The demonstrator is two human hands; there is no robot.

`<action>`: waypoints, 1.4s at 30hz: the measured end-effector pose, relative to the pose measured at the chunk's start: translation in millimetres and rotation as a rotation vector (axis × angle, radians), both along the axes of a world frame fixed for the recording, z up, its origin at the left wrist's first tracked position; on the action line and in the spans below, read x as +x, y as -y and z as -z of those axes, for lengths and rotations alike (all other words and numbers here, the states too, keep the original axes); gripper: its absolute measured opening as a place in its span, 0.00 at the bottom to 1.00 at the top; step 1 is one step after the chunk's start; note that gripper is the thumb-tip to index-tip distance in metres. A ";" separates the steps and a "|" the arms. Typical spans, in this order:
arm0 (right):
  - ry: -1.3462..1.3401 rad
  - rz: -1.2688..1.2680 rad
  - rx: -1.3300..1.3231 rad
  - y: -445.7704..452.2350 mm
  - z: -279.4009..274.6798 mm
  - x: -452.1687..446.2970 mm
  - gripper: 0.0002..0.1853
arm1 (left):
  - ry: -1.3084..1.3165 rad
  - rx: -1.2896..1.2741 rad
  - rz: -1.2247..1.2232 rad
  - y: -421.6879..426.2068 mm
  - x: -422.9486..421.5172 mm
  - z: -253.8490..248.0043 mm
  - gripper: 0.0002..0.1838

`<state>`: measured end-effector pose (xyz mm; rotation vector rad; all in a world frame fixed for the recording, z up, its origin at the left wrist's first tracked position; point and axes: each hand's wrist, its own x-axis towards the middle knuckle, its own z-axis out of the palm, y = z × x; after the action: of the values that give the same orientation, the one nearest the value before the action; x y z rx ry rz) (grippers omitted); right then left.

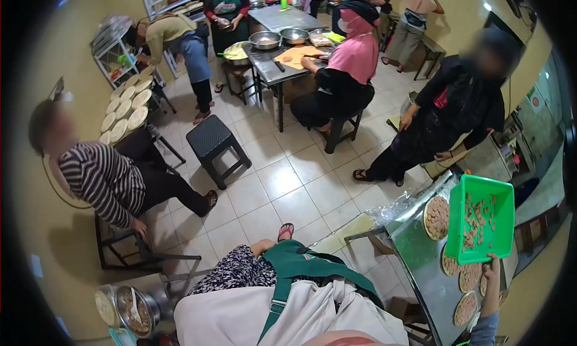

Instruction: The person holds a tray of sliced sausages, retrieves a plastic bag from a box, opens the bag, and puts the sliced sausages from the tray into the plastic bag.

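Note:
My left hand [261, 247] extends from a black-and-white patterned sleeve and rests at the edge of my green apron [294, 260], near a red sandal. Its fingers are not clear. I cannot see my right hand. At the right, a co-worker's hand [493, 272] with a grey-blue sleeve grips a green tray [511, 220] holding small brown pieces. Beneath and beside that tray, round flat items [437, 218] topped with brown pieces lie on a metal table [412, 241].
A dark stool [211, 140] stands ahead on the tiled floor. A person in stripes [108, 177] sits left; a person in black [457, 105] stands right. Farther back, people surround a table [270, 72] with bowls. A metal bowl [137, 310] is lower left.

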<state>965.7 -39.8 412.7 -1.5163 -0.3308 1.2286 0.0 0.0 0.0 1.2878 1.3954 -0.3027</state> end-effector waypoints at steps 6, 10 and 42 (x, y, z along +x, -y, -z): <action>0.217 -0.244 0.361 -18.8 37.1 -0.6 0.23 | 0.035 0.091 -0.191 31.0 -17.0 -39.0 0.35; 0.185 -0.368 0.357 -103.5 4.2 -54.6 0.23 | 0.076 0.140 -0.422 69.4 -22.8 -38.0 0.34; -0.107 -0.340 0.033 13.1 -41.5 -381.3 0.23 | 0.296 0.386 -0.957 47.3 -10.0 -109.8 0.32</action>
<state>584.4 -52.9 454.2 -1.3956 -0.5514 1.5560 -10.0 -47.3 109.8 0.7729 1.6792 0.8028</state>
